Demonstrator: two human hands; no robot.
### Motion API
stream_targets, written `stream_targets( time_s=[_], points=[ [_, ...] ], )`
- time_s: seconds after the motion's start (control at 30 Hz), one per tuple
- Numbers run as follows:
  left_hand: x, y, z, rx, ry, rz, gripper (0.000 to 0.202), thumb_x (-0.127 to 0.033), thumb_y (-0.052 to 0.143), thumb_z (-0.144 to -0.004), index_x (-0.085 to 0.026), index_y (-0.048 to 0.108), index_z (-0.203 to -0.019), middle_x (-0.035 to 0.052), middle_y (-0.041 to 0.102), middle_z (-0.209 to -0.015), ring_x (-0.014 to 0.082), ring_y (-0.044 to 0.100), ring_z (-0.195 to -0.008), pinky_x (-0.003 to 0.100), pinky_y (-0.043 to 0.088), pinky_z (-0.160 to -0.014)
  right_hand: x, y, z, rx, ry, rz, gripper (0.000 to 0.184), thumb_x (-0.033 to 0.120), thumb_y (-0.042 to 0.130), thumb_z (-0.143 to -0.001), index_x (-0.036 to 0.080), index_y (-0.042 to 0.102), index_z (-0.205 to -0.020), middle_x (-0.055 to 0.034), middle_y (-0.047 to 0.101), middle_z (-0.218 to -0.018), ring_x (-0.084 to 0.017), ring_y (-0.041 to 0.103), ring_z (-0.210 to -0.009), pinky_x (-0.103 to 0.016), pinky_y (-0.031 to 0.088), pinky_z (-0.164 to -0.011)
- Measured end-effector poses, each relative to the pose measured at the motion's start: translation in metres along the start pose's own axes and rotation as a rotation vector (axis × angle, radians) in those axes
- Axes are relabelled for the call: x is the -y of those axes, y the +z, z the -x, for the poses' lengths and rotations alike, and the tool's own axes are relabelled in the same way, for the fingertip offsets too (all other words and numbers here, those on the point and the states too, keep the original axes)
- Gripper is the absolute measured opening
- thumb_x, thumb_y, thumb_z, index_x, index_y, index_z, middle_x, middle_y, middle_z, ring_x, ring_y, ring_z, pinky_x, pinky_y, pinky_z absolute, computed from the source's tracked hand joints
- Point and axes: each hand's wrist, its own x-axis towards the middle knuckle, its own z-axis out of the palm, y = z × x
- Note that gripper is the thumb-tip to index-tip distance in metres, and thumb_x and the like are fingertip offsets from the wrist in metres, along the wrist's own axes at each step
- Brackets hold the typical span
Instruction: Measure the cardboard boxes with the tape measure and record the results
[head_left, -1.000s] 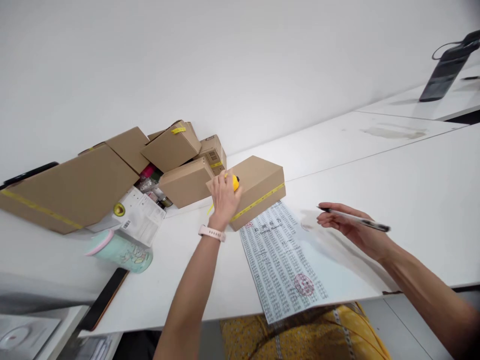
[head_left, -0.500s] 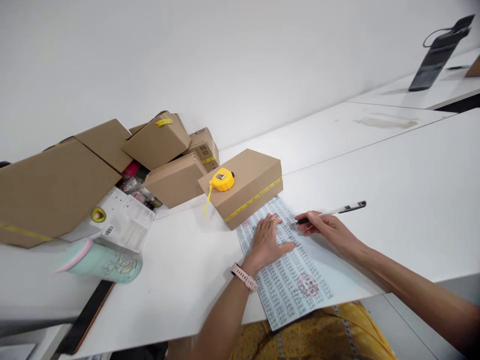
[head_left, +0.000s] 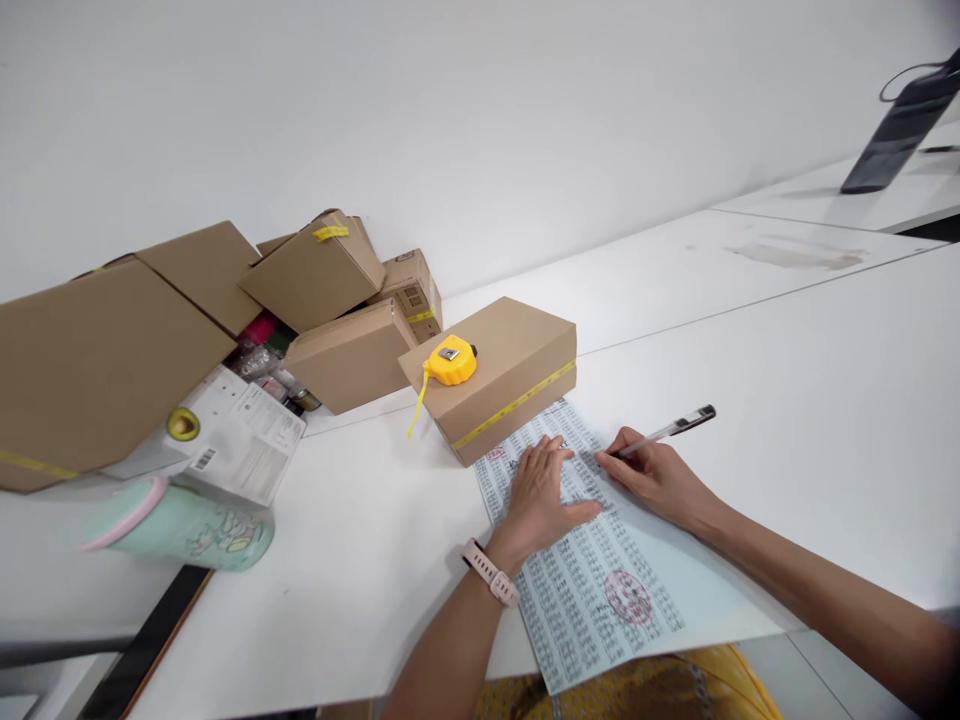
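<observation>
A pale blue sheet of paper (head_left: 570,610), covered in rows of dark characters with red round stamps, lies on the white table and overhangs its front edge. My left hand (head_left: 541,492) rests flat on the sheet, fingers spread. In my right hand (head_left: 654,477) is a pen (head_left: 675,425) with a clear barrel and dark cap end; the fingers pinch it low, and its tip is hidden behind them, close to the paper. Beyond the left hand a closed cardboard box (head_left: 499,370) with a yellow strip sits on the sheet's far end. A yellow tape measure (head_left: 451,360) rests on that box.
Several cardboard boxes (head_left: 352,355) are piled at the back left against the wall. A white package (head_left: 240,435) and a mint tumbler (head_left: 195,525) lie in front of them. A dark bottle (head_left: 896,135) stands at the far right.
The pen has become steeper as my right fingers bent more around it. My left hand stays on the paper. The whole view has shifted slightly.
</observation>
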Motion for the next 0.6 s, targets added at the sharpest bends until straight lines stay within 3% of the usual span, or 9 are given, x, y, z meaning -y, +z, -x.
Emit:
stream_targets(
  time_s=[0.13,0.6],
  points=[
    [0.0001,0.0,-0.0003,-0.006,0.004,-0.001,0.066,-0.041,0.074,-0.078,-0.019,0.046,-0.134,0.0105,0.034,-0.158,0.0256,0.021,-0.15,0.046,0.014,-0.124,0.002,0.0024,-0.0008,-0.015,0.004,0.03,0.033,0.051,0.053,-0.089,0.025,0.043,-0.072,0.0083,0.03,-0.05,-0.012,0.03,-0.049,-0.027,0.025,-0.048],
    [0.0017,0.002,0.0001,-0.015,0.003,0.001,0.067,-0.041,0.074,-0.078,-0.018,0.046,-0.134,0.0113,0.035,-0.158,0.026,0.021,-0.15,0.047,0.014,-0.124,0.0019,0.0047,-0.0001,0.029,-0.029,0.036,0.031,0.047,0.052,-0.088,0.025,0.04,-0.071,0.0072,0.033,-0.054,-0.012,0.03,-0.052,-0.027,0.025,-0.049]
  ],
)
